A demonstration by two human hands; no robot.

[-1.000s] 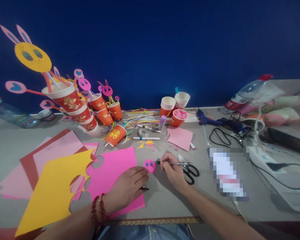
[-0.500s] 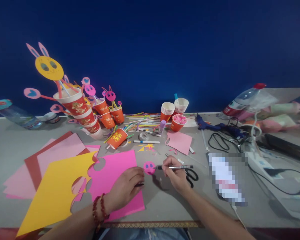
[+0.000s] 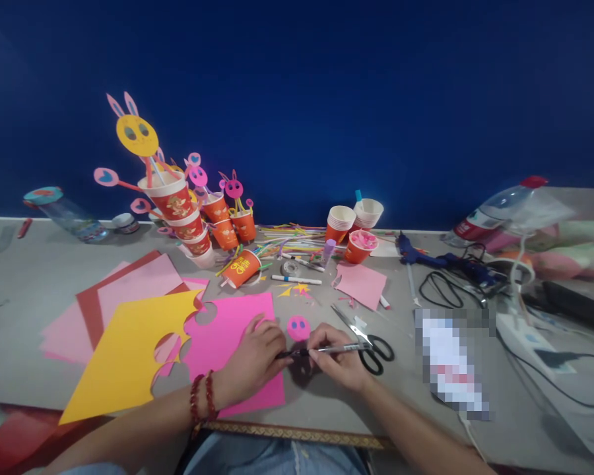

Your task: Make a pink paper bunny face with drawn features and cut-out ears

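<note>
In my right hand (image 3: 339,359) is a pen (image 3: 344,348), held level with its tip toward the left. My left hand (image 3: 260,353) pinches a black pen cap (image 3: 286,354), which meets or nearly meets the pen tip; whether it is seated I cannot tell. Just above the pen lies a small pink paper disc (image 3: 298,327) with two blue-purple eyes. Under my left hand spreads a bright pink sheet (image 3: 228,330) with round cutouts. Black-handled scissors (image 3: 373,349) rest partly open beside my right hand.
A yellow sheet (image 3: 123,349) with cutouts overlaps pink and red papers at left. Decorated paper cups (image 3: 175,204) stand behind it. More cups (image 3: 340,224), a glue stick (image 3: 328,252), a marker (image 3: 297,280) and paper scraps lie farther back. Right are a blue glue gun (image 3: 420,251), cables and a bottle (image 3: 497,208).
My right hand has drawn the pen down off the pink disc and brought its tip to the cap in my left hand. The whole view has shifted slightly.
</note>
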